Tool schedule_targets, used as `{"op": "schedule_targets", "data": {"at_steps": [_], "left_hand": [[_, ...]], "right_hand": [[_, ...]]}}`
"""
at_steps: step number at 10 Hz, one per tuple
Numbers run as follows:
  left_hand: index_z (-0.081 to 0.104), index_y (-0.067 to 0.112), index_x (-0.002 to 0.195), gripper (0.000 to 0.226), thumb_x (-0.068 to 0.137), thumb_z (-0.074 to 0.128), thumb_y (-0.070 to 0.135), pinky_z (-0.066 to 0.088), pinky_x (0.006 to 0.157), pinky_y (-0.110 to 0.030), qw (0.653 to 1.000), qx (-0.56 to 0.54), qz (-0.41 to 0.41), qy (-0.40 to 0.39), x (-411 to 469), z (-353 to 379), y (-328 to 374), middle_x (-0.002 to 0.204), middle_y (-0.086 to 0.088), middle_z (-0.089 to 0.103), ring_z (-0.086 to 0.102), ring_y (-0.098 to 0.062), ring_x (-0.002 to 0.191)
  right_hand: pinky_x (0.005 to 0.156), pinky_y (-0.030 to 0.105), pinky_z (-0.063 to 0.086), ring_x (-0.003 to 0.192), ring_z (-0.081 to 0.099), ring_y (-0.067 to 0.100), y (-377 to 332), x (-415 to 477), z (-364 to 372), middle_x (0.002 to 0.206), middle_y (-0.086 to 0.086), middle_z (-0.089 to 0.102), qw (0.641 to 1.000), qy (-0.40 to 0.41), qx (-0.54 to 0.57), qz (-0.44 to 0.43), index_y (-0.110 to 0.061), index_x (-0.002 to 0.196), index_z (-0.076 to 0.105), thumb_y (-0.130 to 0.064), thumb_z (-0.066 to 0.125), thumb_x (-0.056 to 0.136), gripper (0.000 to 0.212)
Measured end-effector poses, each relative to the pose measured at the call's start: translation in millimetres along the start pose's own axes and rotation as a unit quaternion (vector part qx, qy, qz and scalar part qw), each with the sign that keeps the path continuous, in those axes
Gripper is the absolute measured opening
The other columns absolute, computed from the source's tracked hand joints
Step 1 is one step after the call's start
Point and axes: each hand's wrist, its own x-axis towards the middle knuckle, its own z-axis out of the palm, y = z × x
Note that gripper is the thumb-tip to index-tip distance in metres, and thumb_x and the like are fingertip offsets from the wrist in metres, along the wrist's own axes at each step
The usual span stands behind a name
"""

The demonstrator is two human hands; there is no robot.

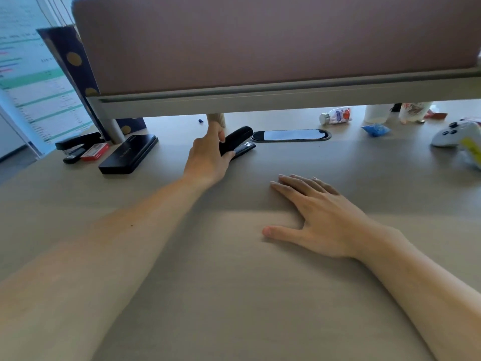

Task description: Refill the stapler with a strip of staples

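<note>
A broad beige laminate desk [234,295] fills the view, its near and middle surface bare. Along the far edge stands a mauve fabric partition panel [260,43] on a grey metal rail, with items of the neighbouring desk visible in the gap beneath it.

The left hand [208,157] reaches to the far middle of the desk and is closed around the rear of a black desk stapler [240,142], thumb on the near side, fingers over the top. The stapler lies on the desk just before the partition rail, its nose pointing right toward a black oval cable grommet [291,134] set into the surface. The right hand [320,217] rests flat, palm down, fingers spread, on the middle of the desk, grasping nothing.

At the far left corner lie a flat black rectangular case [128,156], a second black stapler [75,147] and, touching it, a small red cardboard box [95,151]; whether the box holds staples cannot be told. A navy gift bag with gold dots [70,63] stands behind them against the partition post.

At the far right edge sits a white game controller [453,134]. Beyond the partition lie a small white bottle on its side [335,117] and a blue wrapped packet [376,130].
</note>
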Motion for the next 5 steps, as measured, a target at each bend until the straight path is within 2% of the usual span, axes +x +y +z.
{"op": "schedule_targets", "data": {"at_steps": [4,5], "left_hand": [[0.037,0.020,0.105,0.032,0.096,0.068,0.022,0.040,0.076,-0.033,1.000,-0.005,0.021,0.011,4.1,11.6,1.7,0.104,-0.009,0.061,0.056,-0.035,0.089],[0.040,0.019,0.106,0.034,0.094,0.071,0.027,0.041,0.078,-0.034,0.999,-0.006,0.029,0.021,5.3,8.7,-0.1,0.111,-0.007,0.063,0.060,-0.033,0.101]], "right_hand": [[0.134,0.034,-0.002,0.165,0.000,0.005,-1.3,-0.9,-1.1,0.178,-0.017,0.005,1.000,-0.009,-0.008,-0.001,-0.039,0.168,0.008,-0.101,0.009,0.066,0.119],[0.134,0.033,-0.002,0.165,0.001,0.005,-1.9,-0.4,-2.3,0.178,-0.017,0.005,1.000,-0.008,-0.007,0.005,-0.039,0.168,0.009,-0.102,0.008,0.065,0.121]]}}
